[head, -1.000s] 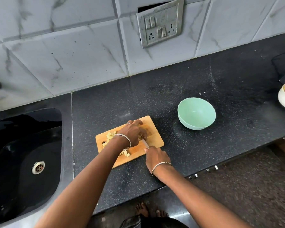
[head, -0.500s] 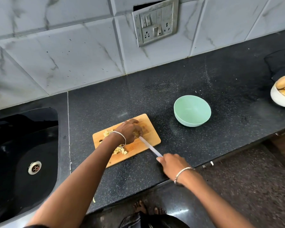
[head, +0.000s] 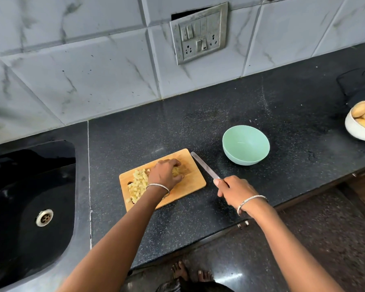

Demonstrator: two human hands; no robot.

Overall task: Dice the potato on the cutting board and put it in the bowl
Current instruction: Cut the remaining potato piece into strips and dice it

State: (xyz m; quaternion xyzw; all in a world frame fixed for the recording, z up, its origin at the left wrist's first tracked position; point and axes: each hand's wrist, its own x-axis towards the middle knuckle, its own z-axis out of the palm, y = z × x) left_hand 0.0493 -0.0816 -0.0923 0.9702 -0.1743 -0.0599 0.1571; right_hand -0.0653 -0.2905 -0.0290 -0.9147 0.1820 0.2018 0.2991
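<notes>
A wooden cutting board (head: 193, 181) lies on the black counter with a heap of diced potato (head: 138, 183) on its left half. My left hand (head: 165, 173) is curled over more potato pieces (head: 176, 171) in the board's middle, gripping them. My right hand (head: 235, 189) holds a knife (head: 204, 165) by the handle, just right of the board; the blade lies low over the counter and points toward the far side. The mint green bowl (head: 246, 144) stands to the right of the board, with nothing visible in it.
A black sink (head: 30, 197) lies to the left. A white bowl of whole potatoes (head: 360, 123) sits at the right edge, with a dark object (head: 358, 85) behind it. A switch plate (head: 199, 33) hangs on the tiled wall. The counter's front edge runs under my right wrist.
My right hand drew the knife off the board and moved it right, onto the counter beside the board. My left hand stayed on the board, closing over potato pieces.
</notes>
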